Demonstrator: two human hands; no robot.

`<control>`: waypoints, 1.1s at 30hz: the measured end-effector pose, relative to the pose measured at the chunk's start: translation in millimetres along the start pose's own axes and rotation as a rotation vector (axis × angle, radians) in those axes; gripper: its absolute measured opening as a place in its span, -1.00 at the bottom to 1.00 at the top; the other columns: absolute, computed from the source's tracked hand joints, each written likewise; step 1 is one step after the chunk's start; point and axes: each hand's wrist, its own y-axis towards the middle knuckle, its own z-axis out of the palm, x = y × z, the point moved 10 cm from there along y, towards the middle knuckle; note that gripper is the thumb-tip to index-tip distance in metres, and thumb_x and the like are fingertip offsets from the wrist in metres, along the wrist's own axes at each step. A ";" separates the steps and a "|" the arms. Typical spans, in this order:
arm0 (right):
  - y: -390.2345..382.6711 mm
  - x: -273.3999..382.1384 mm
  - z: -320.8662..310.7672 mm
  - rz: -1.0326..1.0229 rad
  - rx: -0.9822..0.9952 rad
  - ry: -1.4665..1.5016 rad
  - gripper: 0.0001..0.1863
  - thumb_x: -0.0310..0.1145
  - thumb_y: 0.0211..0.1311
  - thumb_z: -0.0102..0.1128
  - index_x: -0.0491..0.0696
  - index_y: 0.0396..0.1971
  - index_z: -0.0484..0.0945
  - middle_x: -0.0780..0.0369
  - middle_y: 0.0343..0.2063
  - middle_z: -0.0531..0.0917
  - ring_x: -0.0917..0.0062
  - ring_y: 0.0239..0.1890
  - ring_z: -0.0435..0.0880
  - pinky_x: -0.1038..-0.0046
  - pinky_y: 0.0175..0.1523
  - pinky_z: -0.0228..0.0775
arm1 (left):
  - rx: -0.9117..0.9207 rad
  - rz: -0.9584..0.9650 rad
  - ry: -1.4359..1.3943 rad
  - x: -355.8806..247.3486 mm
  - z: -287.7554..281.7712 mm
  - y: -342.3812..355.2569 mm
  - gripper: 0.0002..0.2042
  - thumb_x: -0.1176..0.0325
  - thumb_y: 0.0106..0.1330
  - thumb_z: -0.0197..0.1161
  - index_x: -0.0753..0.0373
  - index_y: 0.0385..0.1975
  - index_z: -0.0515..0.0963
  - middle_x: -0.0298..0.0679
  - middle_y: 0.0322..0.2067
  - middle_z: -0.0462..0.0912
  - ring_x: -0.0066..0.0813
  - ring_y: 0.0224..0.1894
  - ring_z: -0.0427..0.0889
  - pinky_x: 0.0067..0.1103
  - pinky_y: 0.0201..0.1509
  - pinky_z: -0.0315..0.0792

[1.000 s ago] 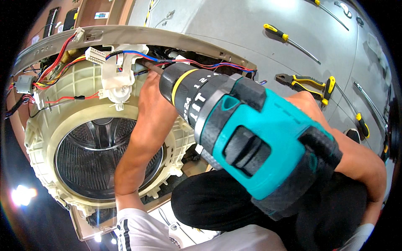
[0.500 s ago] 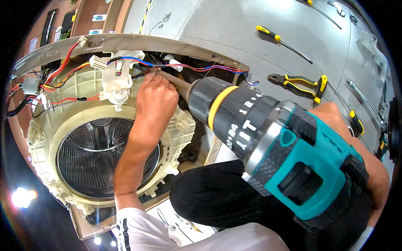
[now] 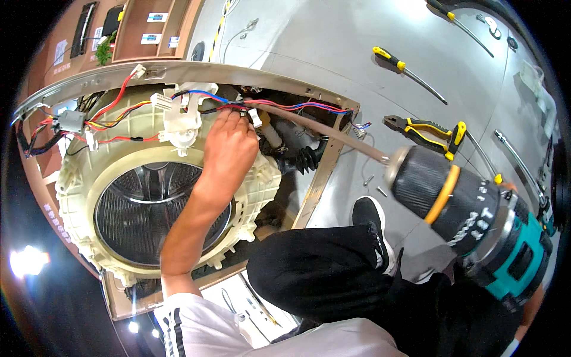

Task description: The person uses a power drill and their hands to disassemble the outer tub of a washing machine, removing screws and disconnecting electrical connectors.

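My right hand [image 3: 510, 187], mostly hidden behind the tool at the right, is shut on a teal and black power drill [image 3: 520, 244]. From its chuck a long bit [image 3: 324, 131] reaches left into the opened washing machine, its tip end beside my left fingers. My left hand [image 3: 232, 146] is over the top of the cream tub [image 3: 134, 156], fingers bent and close together beneath the red and blue wires [image 3: 285, 106]. Whatever those fingertips hold is hidden. A white plastic bracket [image 3: 181, 122] with a connector is just left of this hand.
The machine's metal frame [image 3: 226, 70] runs along the far side. On the grey floor to the right lie pliers [image 3: 419, 132], a screwdriver [image 3: 410, 74], a socket wrench [image 3: 517, 154] and loose screws [image 3: 381, 191]. My shoe [image 3: 372, 229] is beside the frame. Shelves [image 3: 160, 27] stand at far left.
The drill has drawn back to the right, away from my left hand, exposing much more of the long bit. My left hand stays by the wires. The view has shifted slightly.
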 end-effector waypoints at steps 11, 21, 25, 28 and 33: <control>-64.4 -48.8 -23.0 0.022 0.103 -0.192 -0.68 -0.24 0.01 0.00 -0.06 -0.23 0.45 0.20 -0.36 0.51 0.38 -0.26 0.46 0.42 -0.10 0.30 | 0.154 -0.116 -0.124 5.3 12.2 -9.3 -0.71 0.34 -0.11 0.28 0.36 -0.37 0.54 -0.13 -0.31 0.54 -0.22 -0.09 0.44 -0.38 0.11 0.25; -144.1 -134.7 -11.6 -0.173 0.357 -0.923 -0.70 -0.26 0.12 -0.11 -0.03 -0.17 0.44 0.24 -0.27 0.51 0.45 -0.16 0.46 0.42 0.02 0.29 | -0.106 -0.202 -0.195 18.6 -13.3 -31.1 -0.66 0.26 -0.26 0.36 0.32 -0.48 0.54 -0.14 -0.27 0.52 -0.21 -0.03 0.43 -0.35 0.14 0.25; -160.9 -181.4 -24.2 0.215 0.742 -0.453 -0.74 -0.35 0.16 -0.22 -0.10 -0.21 0.40 0.27 -0.38 0.51 0.53 -0.27 0.48 0.51 -0.04 0.31 | -0.212 -0.243 -0.262 21.2 -24.3 -36.6 -0.78 0.33 -0.18 0.17 0.34 -0.55 0.57 -0.16 -0.34 0.56 -0.25 -0.05 0.46 -0.38 0.16 0.25; -107.0 -113.6 -38.6 0.258 0.454 -0.406 -0.74 -0.27 -0.11 0.15 0.00 -0.36 0.62 0.30 -0.43 0.64 0.41 -0.35 0.62 0.35 -0.23 0.44 | -0.236 -0.265 -0.300 18.4 -25.1 -43.6 -0.73 0.28 -0.21 0.24 0.33 -0.52 0.57 -0.18 -0.32 0.56 -0.26 -0.02 0.43 -0.39 0.18 0.22; -46.9 -44.1 -25.3 0.039 0.577 -0.674 -0.84 -0.21 -0.13 0.22 0.09 -0.50 0.60 0.32 -0.45 0.63 0.39 -0.33 0.60 0.29 -0.23 0.39 | -0.284 -0.249 -0.320 23.9 -29.6 -35.7 -0.71 0.27 -0.17 0.29 0.33 -0.47 0.55 -0.18 -0.21 0.54 -0.27 0.03 0.40 -0.35 0.20 0.20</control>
